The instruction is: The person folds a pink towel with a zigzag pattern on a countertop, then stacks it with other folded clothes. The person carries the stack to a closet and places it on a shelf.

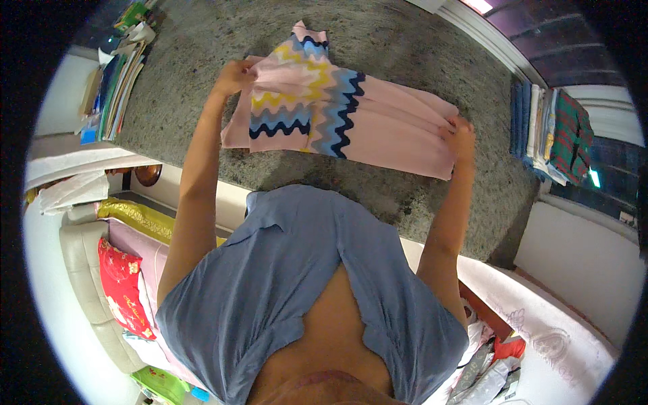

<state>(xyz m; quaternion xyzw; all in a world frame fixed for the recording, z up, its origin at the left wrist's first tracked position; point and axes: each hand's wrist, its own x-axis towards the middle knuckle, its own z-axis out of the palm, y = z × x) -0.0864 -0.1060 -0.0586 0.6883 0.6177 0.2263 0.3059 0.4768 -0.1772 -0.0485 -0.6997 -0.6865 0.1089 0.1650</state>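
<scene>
A pink knitted garment (pixel 400 119) lies partly folded on a mottled grey-green surface (pixel 385 45). Zigzag bands of yellow, grey, blue and navy cross its left half. One sleeve (pixel 310 43) points away from me at the top. My left hand (pixel 237 77) pinches the garment's upper left edge between thumb and fingers. At the opposite end, my right hand (pixel 459 137) grips the plain pink edge, where creases run toward the fingers. The cloth between my hands lies nearly flat.
A stack of books and papers (pixel 119 91) stands at the far left. Folded clothes (pixel 531 126), with a red-and-green plaid piece (pixel 572 136), sit at the right by a window (pixel 562 40). Behind me are a bed with a red pillow (pixel 121 288) and a heap of fabric (pixel 486 364).
</scene>
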